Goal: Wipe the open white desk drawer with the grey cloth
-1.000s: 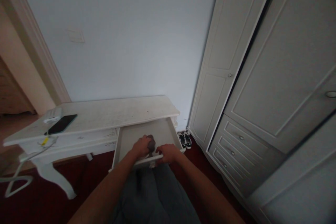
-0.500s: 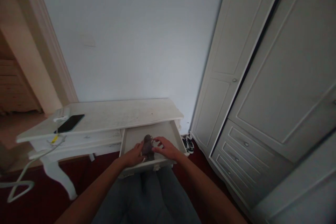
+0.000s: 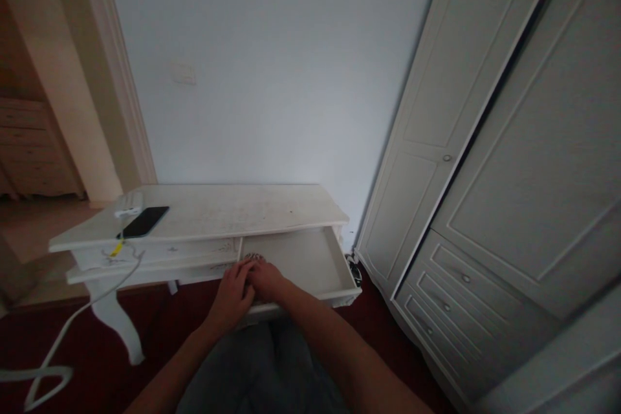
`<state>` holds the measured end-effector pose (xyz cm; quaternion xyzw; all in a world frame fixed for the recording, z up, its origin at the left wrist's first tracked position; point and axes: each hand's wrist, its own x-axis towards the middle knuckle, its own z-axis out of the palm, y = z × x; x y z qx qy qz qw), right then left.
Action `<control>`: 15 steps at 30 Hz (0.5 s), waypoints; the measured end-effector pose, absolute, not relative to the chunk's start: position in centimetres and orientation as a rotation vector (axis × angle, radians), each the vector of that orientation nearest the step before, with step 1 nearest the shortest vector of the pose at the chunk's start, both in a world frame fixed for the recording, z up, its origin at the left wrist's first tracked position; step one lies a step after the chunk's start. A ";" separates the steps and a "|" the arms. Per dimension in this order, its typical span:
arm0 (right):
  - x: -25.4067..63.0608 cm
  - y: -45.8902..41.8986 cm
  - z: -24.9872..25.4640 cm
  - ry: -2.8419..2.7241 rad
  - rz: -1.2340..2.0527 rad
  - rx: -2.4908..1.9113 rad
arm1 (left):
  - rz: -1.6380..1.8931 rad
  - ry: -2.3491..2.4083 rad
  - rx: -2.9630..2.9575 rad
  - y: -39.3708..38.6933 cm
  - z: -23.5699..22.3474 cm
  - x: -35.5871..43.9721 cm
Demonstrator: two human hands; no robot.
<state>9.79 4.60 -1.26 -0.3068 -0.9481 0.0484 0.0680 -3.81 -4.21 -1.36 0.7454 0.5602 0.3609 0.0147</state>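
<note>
A white drawer [image 3: 310,265] is pulled out of the white table. Both my hands are close together at its left front part, pressed around a small item with a dark-and-light pattern [image 3: 254,257]. Just its far end shows past my fingers, so its kind is unclear. My left hand [image 3: 236,288] curls over its left side, with the fingers bent. From the right, my right hand [image 3: 264,279] closes on it, fingertips hidden and touching the left hand.
On the left of the tabletop [image 3: 233,207] lie a dark phone [image 3: 144,221] and a white device [image 3: 129,204]. A white cable [image 3: 72,320] with a yellow tag hangs off the table. Dark shoes [image 3: 355,270] stand by the drawer's right side. A white wardrobe [image 3: 407,187] stands right.
My hands have moved left inside the drawer and come together. The grey soft-looking item between them is no longer seen; a patterned end shows instead. The view has shifted slightly.
</note>
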 end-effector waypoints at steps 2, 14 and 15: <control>9.5 5.1 -0.9 -2.826 0.119 -1.027 | 1.105 1.758 2.322 -4.0 -2.3 -3.6; 23.5 10.2 2.3 -2.392 0.073 -1.926 | 0.745 1.860 2.679 -3.7 -4.8 -4.0; 24.9 10.0 2.4 -2.373 0.086 -1.969 | 0.734 1.877 2.681 -3.7 -4.7 -3.9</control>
